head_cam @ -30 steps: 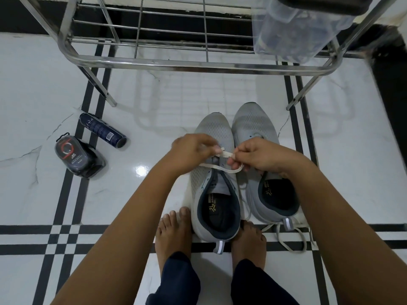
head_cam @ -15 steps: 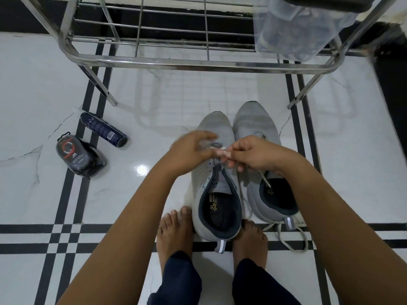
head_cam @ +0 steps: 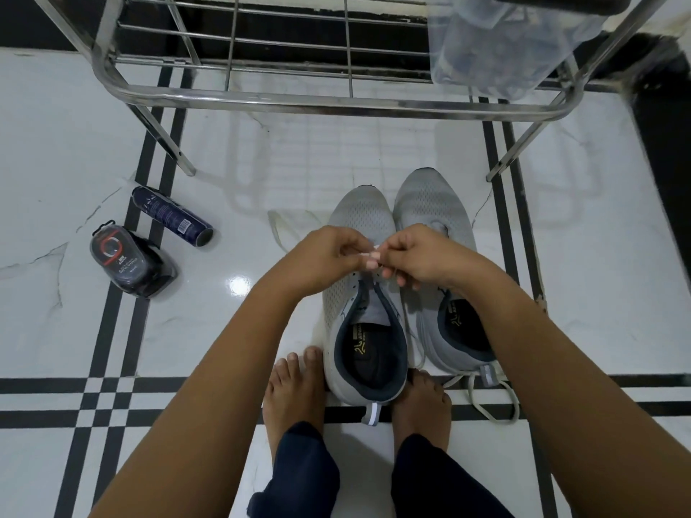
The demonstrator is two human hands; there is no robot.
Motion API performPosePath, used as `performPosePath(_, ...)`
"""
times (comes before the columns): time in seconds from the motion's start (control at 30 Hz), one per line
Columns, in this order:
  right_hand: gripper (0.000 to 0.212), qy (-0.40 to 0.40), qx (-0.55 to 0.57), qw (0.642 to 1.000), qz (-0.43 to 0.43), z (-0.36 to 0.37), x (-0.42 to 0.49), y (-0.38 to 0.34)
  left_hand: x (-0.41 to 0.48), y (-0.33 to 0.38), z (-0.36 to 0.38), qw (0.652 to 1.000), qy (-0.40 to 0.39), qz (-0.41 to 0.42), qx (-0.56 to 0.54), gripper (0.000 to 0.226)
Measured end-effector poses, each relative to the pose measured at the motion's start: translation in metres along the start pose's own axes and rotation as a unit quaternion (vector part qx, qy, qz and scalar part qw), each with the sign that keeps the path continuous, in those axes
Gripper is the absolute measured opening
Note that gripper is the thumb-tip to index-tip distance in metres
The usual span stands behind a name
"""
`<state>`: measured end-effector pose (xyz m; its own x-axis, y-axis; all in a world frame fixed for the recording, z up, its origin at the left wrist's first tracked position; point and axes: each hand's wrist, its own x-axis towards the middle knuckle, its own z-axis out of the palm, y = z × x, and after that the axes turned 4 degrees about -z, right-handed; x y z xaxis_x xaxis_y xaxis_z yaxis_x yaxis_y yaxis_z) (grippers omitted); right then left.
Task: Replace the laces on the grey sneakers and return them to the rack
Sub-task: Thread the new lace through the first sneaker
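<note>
1. Pinches a short white stretch of lace (head_cam: 370, 253) between the curled fingers of the left hand (head_cam: 329, 256) and those of the right hand (head_cam: 424, 256), fingertips almost meeting; grips nothing else in either hand.
2. Holds that pinch just above the front of the sneaker on the left (head_cam: 361, 218), probably so the lace end can be fed straight down into a hole with little slack; cannot tell which eyelet, since the hands cover them.
3. Braces that sneaker's heel between two bare feet (head_cam: 295, 390) on the floor (head_cam: 598, 256), seemingly to stop it sliding on the glossy tiles under the pull.
4. Has the sneaker on the right (head_cam: 430, 207) touching or just beside its partner, toe toward the rack (head_cam: 336, 102), close at hand for its own turn.
5. Shows a loose lace (head_cam: 482, 401) looped on the floor behind the right sneaker's heel, and a pale strand (head_cam: 278, 228) lying left of the toes; cannot tell old from new.
6. Has a spray can (head_cam: 172, 216) and a dark polish case (head_cam: 123, 263) lying well apart on the left, clear of the work; a see-through tub (head_cam: 504, 43) sits at the rack's right end.
7. Reads as threading in hand, with the return to the rack not yet begun; calls next for a steady, fine feed of the tip.
</note>
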<state>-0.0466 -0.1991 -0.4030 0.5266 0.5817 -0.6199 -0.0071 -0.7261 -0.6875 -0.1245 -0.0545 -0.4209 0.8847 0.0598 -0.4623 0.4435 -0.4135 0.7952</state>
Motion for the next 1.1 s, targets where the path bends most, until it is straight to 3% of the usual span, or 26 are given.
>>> performPosePath(0.1, 0.021, 0.038, 0.026, 0.999, 0.012, 0.001, -0.004, 0.003, 0.002, -0.006, 0.001, 0.997, 0.062, -0.006, -0.049, 0.003)
performPosePath(0.17, 0.025, 0.029, -0.026, 0.999, 0.034, 0.007, -0.007, 0.005, 0.000, -0.011, 0.004, 0.993, 0.103, -0.024, -0.054, 0.004)
performPosePath(0.27, 0.032, 0.021, -0.074, 0.995, 0.056, 0.020, -0.009, 0.005, -0.002, -0.013, 0.015, 0.990, 0.103, -0.071, -0.057, 0.007)
performPosePath(0.4, 0.012, 0.068, -0.017, 0.995, 0.072, 0.018, -0.008, 0.009, -0.002, -0.013, 0.031, 0.984, 0.108, -0.113, -0.089, 0.007)
performPosePath(0.53, 0.011, 0.107, 0.080, 0.986, 0.100, 0.015, -0.010, 0.015, 0.002, -0.012, 0.037, 0.975, 0.124, -0.145, -0.112, 0.004)
performPosePath(0.83, 0.011, 0.110, 0.137, 0.980, 0.095, 0.015, -0.011, 0.019, 0.008, -0.007, 0.040, 0.986, 0.109, -0.123, -0.035, 0.012)
performPosePath(1.0, 0.014, 0.112, 0.253, 0.956, 0.098, 0.016, -0.009, 0.023, 0.014, -0.009, 0.044, 0.989, 0.099, -0.102, -0.030, 0.010)
performPosePath(1.1, 0.015, 0.139, 0.221, 0.962, 0.076, 0.022, -0.007, 0.027, 0.015, -0.013, 0.047, 0.984, 0.150, -0.094, 0.014, 0.013)
